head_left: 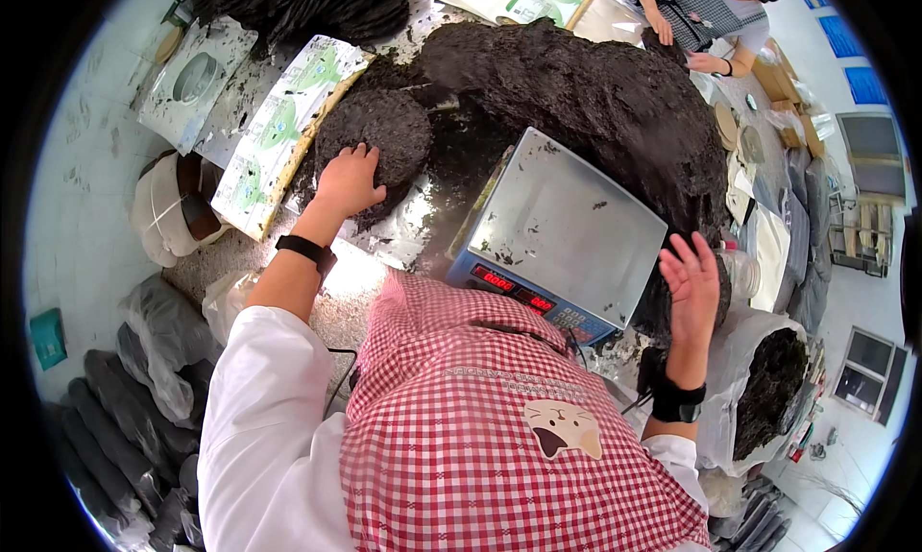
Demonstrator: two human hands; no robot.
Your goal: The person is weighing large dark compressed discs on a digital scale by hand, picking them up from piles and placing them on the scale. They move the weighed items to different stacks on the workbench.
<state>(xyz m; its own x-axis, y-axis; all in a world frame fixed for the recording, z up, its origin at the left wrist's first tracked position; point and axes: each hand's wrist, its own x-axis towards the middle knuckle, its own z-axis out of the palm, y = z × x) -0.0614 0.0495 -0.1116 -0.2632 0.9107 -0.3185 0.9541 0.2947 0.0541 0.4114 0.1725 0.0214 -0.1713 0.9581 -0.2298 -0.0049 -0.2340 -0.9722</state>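
My left hand point(351, 180) lies with fingers spread on a round, flat cake of dark, dried seaweed-like sheets point(376, 120), left of centre. My right hand point(691, 281) is raised and open beside the right edge of a digital scale point(567, 221), holding nothing. Only a few dark crumbs lie on the scale's metal pan, and its red display is lit. A long row of the same dark round sheets point(586, 91), leaning on one another, curves behind the scale and down its right side.
Printed white and green packaging sheets point(288, 120) are stacked left of the round cake. More dark sheets point(298, 10) lie at the far left. A clear bag of dark sheets point(768, 389) stands at the right. Across the table a co-worker's hands point(706, 62) handle a dark piece.
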